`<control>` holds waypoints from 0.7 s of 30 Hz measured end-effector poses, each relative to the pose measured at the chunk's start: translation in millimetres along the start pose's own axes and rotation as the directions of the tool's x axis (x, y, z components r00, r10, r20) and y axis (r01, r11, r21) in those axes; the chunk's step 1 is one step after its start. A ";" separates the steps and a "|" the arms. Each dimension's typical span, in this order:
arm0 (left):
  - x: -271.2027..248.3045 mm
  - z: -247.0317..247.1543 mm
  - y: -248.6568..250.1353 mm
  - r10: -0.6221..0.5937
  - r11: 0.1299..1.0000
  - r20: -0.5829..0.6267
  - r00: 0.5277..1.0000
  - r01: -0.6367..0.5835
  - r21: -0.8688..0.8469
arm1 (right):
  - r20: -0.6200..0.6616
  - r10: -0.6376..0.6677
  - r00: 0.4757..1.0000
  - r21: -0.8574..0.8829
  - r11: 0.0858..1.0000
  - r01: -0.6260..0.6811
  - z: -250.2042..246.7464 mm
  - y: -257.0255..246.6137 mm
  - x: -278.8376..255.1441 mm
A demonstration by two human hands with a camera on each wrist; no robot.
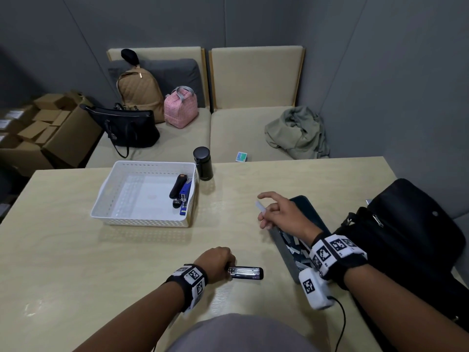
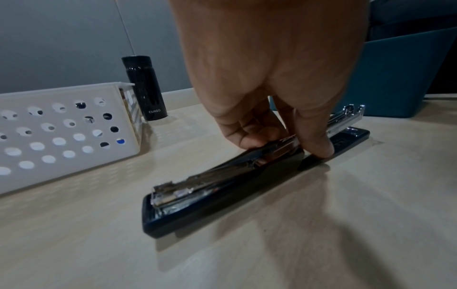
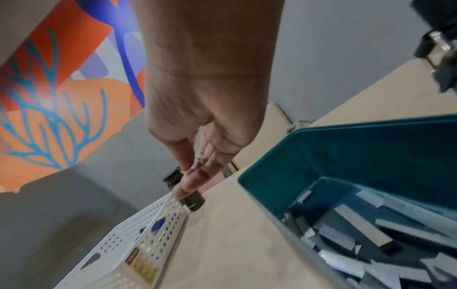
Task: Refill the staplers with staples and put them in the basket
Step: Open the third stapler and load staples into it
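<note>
**Black stapler open on table, staple strip in right hand**

Pale wood-grain table (image 1: 101,262) carries all the task items. Open black stapler (image 1: 245,273) lies flat at the near centre, lid swung back, chrome magazine channel facing up. Left hand (image 1: 218,262) holds it at the hinge end: in the left wrist view the fingers (image 2: 319,144) curl down over the middle of the stapler (image 2: 222,181), thumb side on the far edge, one fingertip against the base on the near side. Stapler rests on the table, not lifted.

Right hand (image 1: 281,212) hovers above the table, just left of the teal bin (image 1: 286,252). It pinches a short pale staple strip (image 1: 261,208) between thumb and middle fingers; index finger is stretched forward and free. In the right wrist view the fingers (image 3: 197,176) are pressed close together, the strip itself hard to make out there. Strip is well apart from the open stapler.

Teal bin (image 3: 346,156) holds many loose staple strips (image 3: 358,221), lying jumbled.

White perforated basket (image 1: 142,219) sits at far left of centre. Inside, against its right wall: one black stapler (image 1: 177,186) and one blue stapler (image 1: 184,199), side by side.

Black flask (image 1: 203,163) stands upright just beyond the basket's right far corner. Black handbag (image 1: 411,232) lies at the right edge of the table, beside the bin.
</note>
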State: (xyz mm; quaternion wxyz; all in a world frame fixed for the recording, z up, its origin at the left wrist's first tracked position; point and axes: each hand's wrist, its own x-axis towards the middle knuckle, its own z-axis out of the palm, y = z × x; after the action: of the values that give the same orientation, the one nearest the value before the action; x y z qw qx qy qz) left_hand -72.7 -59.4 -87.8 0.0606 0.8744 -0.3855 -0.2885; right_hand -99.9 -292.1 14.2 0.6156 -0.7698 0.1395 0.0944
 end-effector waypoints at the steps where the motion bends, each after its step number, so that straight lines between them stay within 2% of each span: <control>1: -0.3 0.0 0.1 -0.004 1.000 -0.002 1.000 0.004 -0.003 | 0.034 0.006 0.999 0.001 1.000 -0.006 7.9 0.3 -0.6; 5: -2.5 0.8 -0.4 -0.012 1.000 0.001 1.000 0.012 -0.017 | 0.167 0.064 0.984 0.003 0.998 -0.066 33.5 12.0 -1.0; 12: -6.7 2.7 -2.1 -0.022 0.999 -0.010 1.000 0.021 -0.033 | 0.188 0.114 0.975 -0.023 0.993 -0.112 49.8 28.4 -6.7; 16: -8.0 1.5 -1.3 -0.024 0.999 -0.013 1.000 0.023 -0.043 | 0.164 0.075 0.984 -0.212 0.976 -0.039 52.3 40.5 -10.4; 21: -7.8 1.5 -1.3 -0.023 0.999 -0.014 1.000 0.022 -0.039 | 0.088 0.102 0.991 -0.501 0.864 -0.044 60.9 60.3 -17.2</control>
State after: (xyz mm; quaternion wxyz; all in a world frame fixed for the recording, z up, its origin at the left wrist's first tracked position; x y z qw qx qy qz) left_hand -76.9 -52.8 -85.9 0.0772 0.8794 -0.3694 -0.2902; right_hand -134.4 -243.3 -49.5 0.3992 -0.8900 0.1049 0.1935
